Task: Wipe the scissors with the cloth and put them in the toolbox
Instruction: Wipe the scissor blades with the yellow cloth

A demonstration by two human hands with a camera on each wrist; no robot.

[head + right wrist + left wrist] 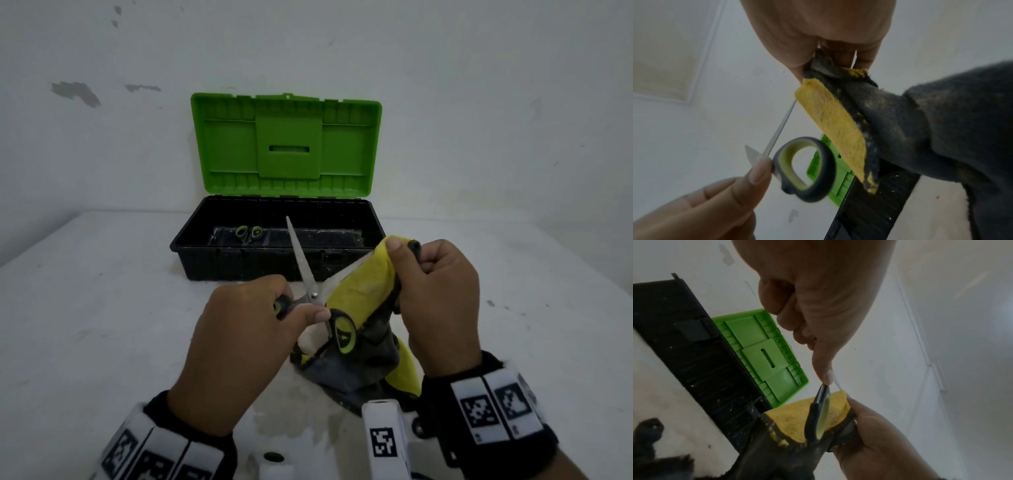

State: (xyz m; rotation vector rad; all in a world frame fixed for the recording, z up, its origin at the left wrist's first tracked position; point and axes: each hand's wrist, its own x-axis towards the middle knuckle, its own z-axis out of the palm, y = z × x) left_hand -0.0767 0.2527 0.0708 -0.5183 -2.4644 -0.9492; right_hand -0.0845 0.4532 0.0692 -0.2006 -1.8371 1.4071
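Observation:
My left hand [253, 322] grips the black and green handle of the scissors [305, 270], whose blades stand spread apart. One blade points up and away, and the other runs right into the yellow and grey cloth [363, 291]. My right hand [435, 284] pinches that cloth around the blade. The scissors' handle ring [807, 168] shows in the right wrist view beside the cloth [834, 126]. In the left wrist view the handle [822, 410] lies against the cloth [795, 418]. The toolbox [246, 260] stands open behind, black base and green lid [287, 147] upright.
Another pair of green-handled scissors [248, 233] lies inside the toolbox at its left. The white table [102, 308] runs to a white wall behind the box. The cloth's loose grey end rests on the table near my right wrist.

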